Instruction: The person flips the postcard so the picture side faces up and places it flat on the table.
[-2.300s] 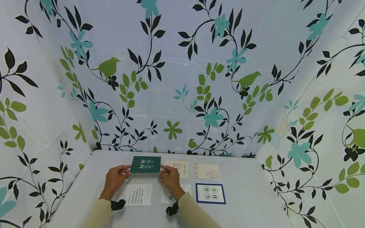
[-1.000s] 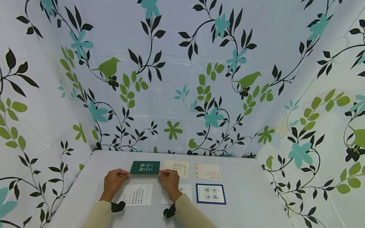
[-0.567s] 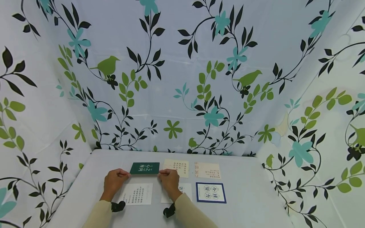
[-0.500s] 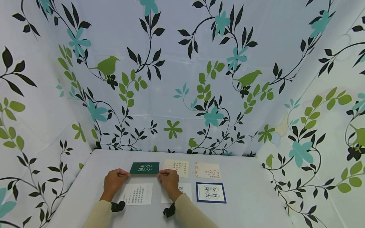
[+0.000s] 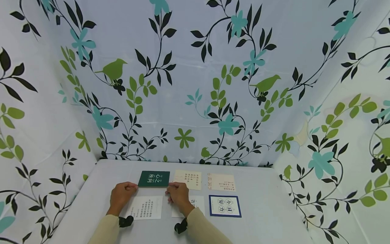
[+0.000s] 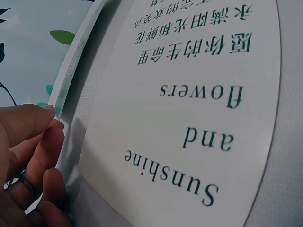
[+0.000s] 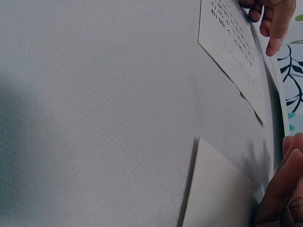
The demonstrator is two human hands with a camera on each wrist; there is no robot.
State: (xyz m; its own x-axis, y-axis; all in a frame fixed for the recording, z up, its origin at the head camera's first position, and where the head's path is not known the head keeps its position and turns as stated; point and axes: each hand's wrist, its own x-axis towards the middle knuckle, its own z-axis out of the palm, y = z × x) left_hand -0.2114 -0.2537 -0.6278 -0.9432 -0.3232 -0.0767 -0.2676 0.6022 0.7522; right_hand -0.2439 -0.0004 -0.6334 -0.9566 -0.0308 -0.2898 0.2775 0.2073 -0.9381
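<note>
A dark green card (image 5: 154,179) with white characters is at the back left of the table in the head view. My left hand (image 5: 122,196) pinches its near left corner. In the left wrist view, the left thumb and index finger (image 6: 56,128) meet at that card's pale edge (image 6: 71,80). My right hand (image 5: 179,196) is at the near right corner, fingertips on the card. In the right wrist view the right hand (image 7: 284,184) is partly cut off. A white card (image 5: 144,207) with text lies below the green one. Another white card (image 5: 196,203) is partly covered by my right hand.
A cream card (image 5: 188,179) and a card with red print (image 5: 221,182) lie in the back row. A blue-bordered card (image 5: 225,206) is at front right. The cards lie on a white-covered table (image 5: 259,206), with a patterned curtain (image 5: 195,101) behind.
The green card came down from its raised position and then tilted, showing more of its face now. My right hand shifted slightly left, its fingers a little more spread. The other cards stayed put.
</note>
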